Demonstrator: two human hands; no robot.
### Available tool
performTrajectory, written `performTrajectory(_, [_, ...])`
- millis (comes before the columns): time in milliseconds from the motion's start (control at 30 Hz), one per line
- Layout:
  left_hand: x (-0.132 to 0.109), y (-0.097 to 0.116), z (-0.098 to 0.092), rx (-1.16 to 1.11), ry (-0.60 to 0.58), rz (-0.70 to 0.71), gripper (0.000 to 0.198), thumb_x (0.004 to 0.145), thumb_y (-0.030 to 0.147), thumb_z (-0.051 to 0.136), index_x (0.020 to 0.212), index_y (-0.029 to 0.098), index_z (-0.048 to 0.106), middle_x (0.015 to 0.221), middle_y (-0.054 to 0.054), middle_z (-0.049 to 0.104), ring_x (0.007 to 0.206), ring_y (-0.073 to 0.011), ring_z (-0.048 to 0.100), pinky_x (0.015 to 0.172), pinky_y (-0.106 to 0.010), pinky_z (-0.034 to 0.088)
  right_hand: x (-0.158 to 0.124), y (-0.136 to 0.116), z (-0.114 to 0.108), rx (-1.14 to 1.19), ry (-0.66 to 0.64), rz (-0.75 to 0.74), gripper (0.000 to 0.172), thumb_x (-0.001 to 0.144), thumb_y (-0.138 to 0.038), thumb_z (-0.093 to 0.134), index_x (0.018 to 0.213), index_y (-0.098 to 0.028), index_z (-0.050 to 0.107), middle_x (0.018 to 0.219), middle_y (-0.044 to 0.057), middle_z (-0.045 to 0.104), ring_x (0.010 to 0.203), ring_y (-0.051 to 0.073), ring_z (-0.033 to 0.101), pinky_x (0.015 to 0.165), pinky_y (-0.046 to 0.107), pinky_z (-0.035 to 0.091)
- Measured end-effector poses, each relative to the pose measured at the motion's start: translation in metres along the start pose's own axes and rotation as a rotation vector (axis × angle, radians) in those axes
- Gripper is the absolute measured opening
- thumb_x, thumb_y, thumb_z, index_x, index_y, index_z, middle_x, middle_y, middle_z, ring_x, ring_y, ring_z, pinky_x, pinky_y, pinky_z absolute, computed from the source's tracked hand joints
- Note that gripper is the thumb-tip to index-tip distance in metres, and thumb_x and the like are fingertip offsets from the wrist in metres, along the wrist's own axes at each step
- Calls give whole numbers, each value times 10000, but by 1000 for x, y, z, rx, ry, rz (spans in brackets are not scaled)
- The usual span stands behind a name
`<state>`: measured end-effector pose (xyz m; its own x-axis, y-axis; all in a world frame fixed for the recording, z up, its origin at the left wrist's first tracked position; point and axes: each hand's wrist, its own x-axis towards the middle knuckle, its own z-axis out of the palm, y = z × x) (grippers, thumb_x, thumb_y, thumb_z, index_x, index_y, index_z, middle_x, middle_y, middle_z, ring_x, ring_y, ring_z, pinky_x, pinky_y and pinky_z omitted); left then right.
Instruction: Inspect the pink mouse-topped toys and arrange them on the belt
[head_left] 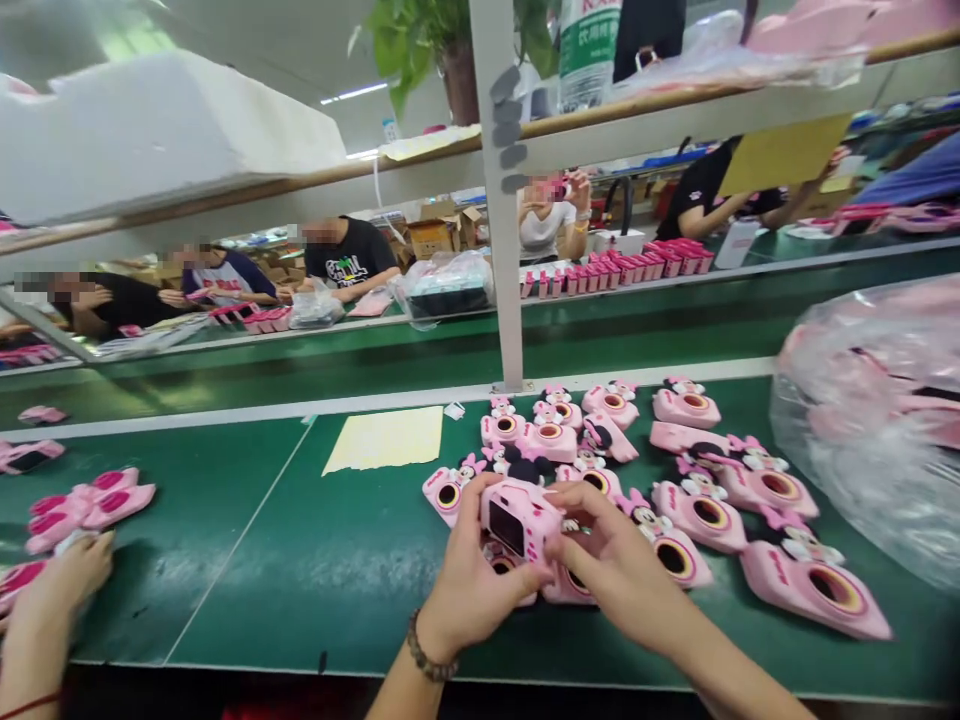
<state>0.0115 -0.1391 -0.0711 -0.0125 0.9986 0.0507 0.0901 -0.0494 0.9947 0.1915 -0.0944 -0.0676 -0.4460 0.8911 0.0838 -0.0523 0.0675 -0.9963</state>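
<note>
Fig. A pink toy camera (521, 520) held in both hands over a green belt (247, 590).
The left hand (472, 590) and right hand (615, 550) close firmly on its sides; more pink cameras (697, 510) lie alongside; workers (345, 255) sit beyond, across a farther belt.

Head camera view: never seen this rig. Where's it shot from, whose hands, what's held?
This is one picture, from a camera worn on a person's head, looking forward and down. There is no robot: the bare left hand and right hand are the wearer's own, and together they hold a pink toy camera with its screen showing. More pink cameras lie on a green assembly-line belt, beside a clear plastic bag. The hand at far left seems to be a co-worker's.
</note>
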Motion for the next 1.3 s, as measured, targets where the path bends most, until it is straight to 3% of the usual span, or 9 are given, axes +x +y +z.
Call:
performTrajectory(133, [3, 3, 2, 53, 9, -28, 751, 725, 316, 824, 1304, 254, 350, 1150, -47, 521, 964, -177, 583, 800, -284, 530, 4, 8, 0, -28, 13, -6, 190, 893, -301, 652, 1038, -245, 542, 1116, 48, 519, 1003, 193, 556, 841, 330, 532])
performTrajectory(233, [5, 7, -1, 170, 7, 13, 737, 732, 340, 820, 1301, 251, 360, 1198, -57, 501, 1030, -196, 562, 892, -325, 509, 4, 11, -4, -42, 5, -8, 219, 886, -317, 677, 1044, -242, 544, 1101, 41, 506, 961, 183, 542, 835, 329, 522])
performTrajectory(367, [10, 12, -7, 191, -91, 33, 746, 748, 329, 813, 1324, 270, 343, 1281, -74, 478, 1123, -227, 546, 954, -362, 484, 4, 9, -8, 107, -69, 37, 318, 844, -306, 735, 1057, -253, 504, 1144, 27, 474, 1005, 178, 548, 889, 333, 513])
performTrajectory(467, [14, 12, -7, 268, -125, 84, 729, 781, 350, 792, 1340, 284, 329, 1308, -77, 469, 1170, -244, 528, 1000, -393, 452, 3, 9, -8, 112, -36, 49, 312, 815, -243, 740, 994, -247, 485, 1102, 13, 469, 985, 171, 549, 863, 315, 507])
performTrajectory(633, [16, 10, 3, 401, -21, 146, 643, 821, 358, 759, 1308, 292, 345, 1277, -57, 463, 1164, -224, 515, 1021, -394, 431, 4, 14, -5, -72, 106, -27, 212, 853, -242, 682, 960, -234, 499, 1045, 25, 500, 961, 184, 534, 837, 321, 482])
performTrajectory(867, [31, 9, 12, 548, 128, 176, 636, 814, 346, 766, 1297, 254, 362, 1283, -80, 466, 1210, -257, 501, 1028, -442, 433, 24, 16, -10, 50, 122, -3, 250, 878, -370, 671, 982, -232, 489, 975, 30, 522, 884, 188, 554, 751, 310, 493])
performTrajectory(1100, [35, 5, 11, 551, 37, 172, 720, 767, 326, 813, 1322, 279, 358, 1327, -76, 445, 1260, -265, 470, 1075, -470, 415, 30, 12, -33, 172, -43, 97, 421, 844, -347, 743, 1165, -231, 497, 1162, 56, 527, 1007, 176, 577, 905, 348, 489])
performTrajectory(1300, [39, 5, 15, 646, 26, 211, 721, 794, 321, 799, 1364, 287, 359, 1369, -85, 448, 1343, -276, 423, 1114, -472, 400, 31, 15, -34, 135, 33, 49, 359, 850, -270, 707, 1129, -229, 485, 1127, 40, 526, 941, 155, 589, 812, 312, 513])
